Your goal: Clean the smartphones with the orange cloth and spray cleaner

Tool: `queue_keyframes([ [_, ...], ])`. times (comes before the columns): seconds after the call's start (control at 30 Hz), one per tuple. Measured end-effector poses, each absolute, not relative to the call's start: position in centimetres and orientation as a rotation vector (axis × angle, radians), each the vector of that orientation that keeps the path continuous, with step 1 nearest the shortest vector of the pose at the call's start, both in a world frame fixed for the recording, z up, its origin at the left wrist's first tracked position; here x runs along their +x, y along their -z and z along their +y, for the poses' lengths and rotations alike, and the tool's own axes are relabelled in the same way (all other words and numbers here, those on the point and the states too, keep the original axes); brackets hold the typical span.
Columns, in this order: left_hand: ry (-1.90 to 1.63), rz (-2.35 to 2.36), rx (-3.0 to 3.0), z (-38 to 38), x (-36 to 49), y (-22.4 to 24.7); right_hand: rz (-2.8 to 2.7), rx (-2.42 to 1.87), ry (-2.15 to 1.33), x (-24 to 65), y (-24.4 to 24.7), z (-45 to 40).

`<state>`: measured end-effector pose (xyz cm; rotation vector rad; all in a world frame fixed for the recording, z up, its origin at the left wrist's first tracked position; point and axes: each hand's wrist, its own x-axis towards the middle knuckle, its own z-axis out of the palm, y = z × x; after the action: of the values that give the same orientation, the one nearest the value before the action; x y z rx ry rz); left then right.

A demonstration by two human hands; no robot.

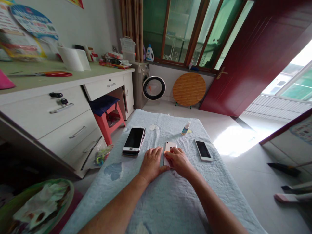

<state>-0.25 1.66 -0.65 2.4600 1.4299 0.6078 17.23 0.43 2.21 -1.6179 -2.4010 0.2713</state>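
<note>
A white phone [170, 146] lies back up on the pale blue cloth, between my hands. My right hand [178, 159] presses a small orange item [167, 153], perhaps a cloth or sponge, against its back, with the fingers pinched together. My left hand [152, 163] rests at the phone's left side, fingers stretched out and thumb at its lower edge. Left of my hands is a stack of phones [134, 137], the top one screen up. To the right lies another white phone [203, 150], screen up. A small spray bottle [185, 128] stands behind.
The cloth [161, 204] covers the table. A desk [60, 110] with drawers and a red stool [109, 122] stand at the left, and a bin [69, 195] at the lower left. Behind are an open-doored washing machine [140, 70] and a round wooden board [189, 89].
</note>
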Motion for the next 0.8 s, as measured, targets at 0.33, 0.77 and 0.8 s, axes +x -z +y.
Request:
queue_keyframes([
  [0.33, -0.634, 1.418, 2.472, 1.9, -0.4, 1.3, -2.339, -1.397, -0.643, 19.0, -3.8, -2.6],
  [0.77, -0.543, 1.415, 2.462, 1.9, -0.4, 0.6, -1.858, -1.658, -0.188, 21.6, -1.4, -1.1],
  [0.8, -0.543, 1.415, 2.462, 1.9, -0.4, 0.7, -1.823, -1.672, -0.140, 21.8, -1.2, -1.0],
])
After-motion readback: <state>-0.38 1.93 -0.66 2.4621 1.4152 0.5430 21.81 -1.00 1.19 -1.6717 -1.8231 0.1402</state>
